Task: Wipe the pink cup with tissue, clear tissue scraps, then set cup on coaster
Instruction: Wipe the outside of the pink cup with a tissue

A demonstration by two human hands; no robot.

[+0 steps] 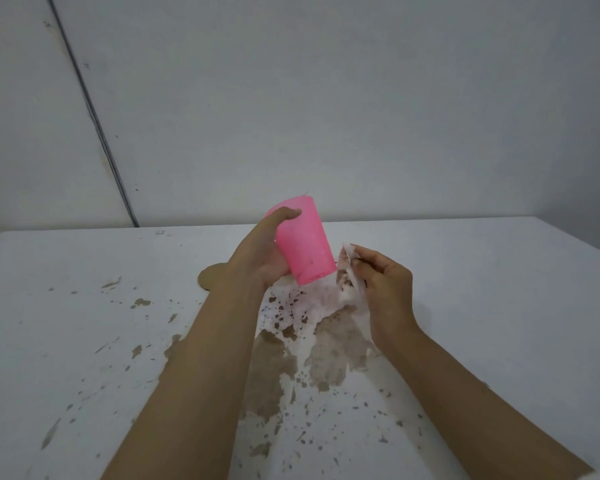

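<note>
My left hand (260, 251) grips the pink cup (303, 242) above the table, tilted with its wider end pointing away and its narrow end down toward me. Just right of the cup, my right hand (385, 285) pinches a crumpled white tissue (347, 275) stained with brown specks; the tissue is close to the cup's lower edge, apart from it by a small gap. A round tan coaster (210, 277) lies flat on the table behind my left wrist, partly hidden by it.
The white table (482, 289) has worn brown patches and flecks where the surface has peeled, mostly under and between my arms. A pale wall stands behind the table's far edge. A dark seam runs diagonally down the wall at left.
</note>
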